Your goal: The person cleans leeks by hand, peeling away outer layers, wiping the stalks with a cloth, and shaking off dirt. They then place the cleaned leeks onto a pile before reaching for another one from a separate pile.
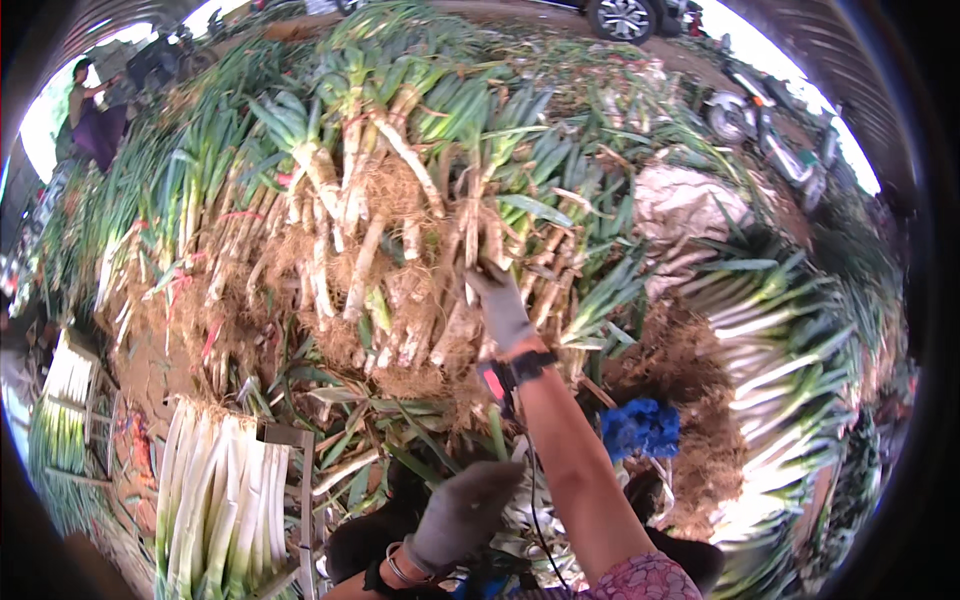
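Note:
My right hand (497, 300), in a grey glove, reaches into a big heap of untrimmed leeks (365, 250) with brown roots and dry outer leaves. Its fingers close around the stalk of one upright leek (473, 225). A black strap (532, 366) circles that wrist, and a red and black device (495, 385) sits beside it. Close to my body, my left hand (468, 512), also gloved in grey, points right and is smeared by motion. Its fingers cannot be made out, and nothing clearly shows in it.
Cleaned white leeks stand in a rack (305, 490) at lower left. More cleaned leeks (770, 390) lie in a long row at right, beside heaped roots (690, 400) and crumpled blue plastic (640, 428). A pale sack (685, 205), a motorbike (770, 130) and another person (95, 115) are farther off.

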A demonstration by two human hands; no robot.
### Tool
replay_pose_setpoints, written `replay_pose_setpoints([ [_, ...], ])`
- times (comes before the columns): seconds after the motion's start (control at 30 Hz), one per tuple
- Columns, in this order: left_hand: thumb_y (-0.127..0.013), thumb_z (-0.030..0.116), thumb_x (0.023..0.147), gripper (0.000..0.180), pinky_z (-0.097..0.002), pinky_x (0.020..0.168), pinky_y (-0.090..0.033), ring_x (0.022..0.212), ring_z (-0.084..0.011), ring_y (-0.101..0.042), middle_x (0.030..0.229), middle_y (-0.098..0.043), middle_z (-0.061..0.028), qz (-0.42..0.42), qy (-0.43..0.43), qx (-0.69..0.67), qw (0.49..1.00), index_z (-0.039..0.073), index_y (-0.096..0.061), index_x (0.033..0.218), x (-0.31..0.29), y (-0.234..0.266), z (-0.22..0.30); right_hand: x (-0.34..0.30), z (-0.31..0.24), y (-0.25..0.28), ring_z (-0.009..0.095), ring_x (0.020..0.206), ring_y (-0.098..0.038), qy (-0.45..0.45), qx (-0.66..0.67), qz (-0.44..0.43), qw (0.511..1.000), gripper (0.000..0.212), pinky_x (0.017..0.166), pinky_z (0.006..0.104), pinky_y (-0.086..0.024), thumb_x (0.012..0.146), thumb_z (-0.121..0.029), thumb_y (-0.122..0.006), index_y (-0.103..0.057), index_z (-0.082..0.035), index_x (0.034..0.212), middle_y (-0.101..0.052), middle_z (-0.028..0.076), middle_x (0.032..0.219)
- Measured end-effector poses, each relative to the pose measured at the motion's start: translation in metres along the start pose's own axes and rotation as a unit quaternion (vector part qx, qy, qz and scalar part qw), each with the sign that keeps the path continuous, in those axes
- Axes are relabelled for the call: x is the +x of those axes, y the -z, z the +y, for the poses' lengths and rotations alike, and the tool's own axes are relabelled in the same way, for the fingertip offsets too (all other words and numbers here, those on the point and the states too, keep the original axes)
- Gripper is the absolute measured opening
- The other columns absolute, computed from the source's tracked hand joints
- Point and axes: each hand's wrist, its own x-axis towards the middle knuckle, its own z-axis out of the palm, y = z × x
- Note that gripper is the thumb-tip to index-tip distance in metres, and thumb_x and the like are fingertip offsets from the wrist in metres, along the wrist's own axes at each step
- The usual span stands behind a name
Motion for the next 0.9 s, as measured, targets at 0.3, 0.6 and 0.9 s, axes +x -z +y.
replay_pose_setpoints([
  [0.3,-0.059,0.004,0.087,0.018,-0.0316,0.086,-0.047,0.097,-0.0181,-0.06,0.106,-0.065,-0.0105,0.099,-0.091,0.032,0.99,-0.002,-0.065,0.103,0.009,0.009,0.0,-0.329,0.032,0.098,0.034,0.12,-0.048,0.185,-0.221,-0.249,0.924,0.037,0.105,0.0467,-0.033,0.088,-0.027,-0.056,-0.059,-0.005,0.117,-0.056,0.019,0.121],
  [0.6,-0.054,0.033,0.093,0.033,-0.0339,0.069,-0.05,0.081,-0.0218,-0.06,0.093,-0.064,-0.0063,0.006,0.046,-0.351,0.935,0.007,-0.058,0.112,0.085,-0.008,-0.05,-0.493,0.016,0.157,0.032,0.121,-0.049,0.047,-0.404,-0.29,0.866,0.041,0.105,0.0416,-0.035,0.094,-0.027,-0.054,-0.052,-0.001,0.125,-0.054,0.02,0.126],
  [0.9,-0.059,0.012,0.087,0.038,-0.038,0.079,-0.051,0.091,-0.0307,-0.061,0.098,-0.062,-0.0192,0.194,-0.223,0.132,0.946,-0.002,-0.053,0.122,0.019,0.003,-0.044,-0.361,0.013,0.073,0.019,0.092,-0.055,0.09,-0.451,-0.033,0.887,0.025,0.079,0.0334,-0.045,0.092,-0.017,-0.058,-0.059,-0.004,0.113,-0.061,0.009,0.104],
])
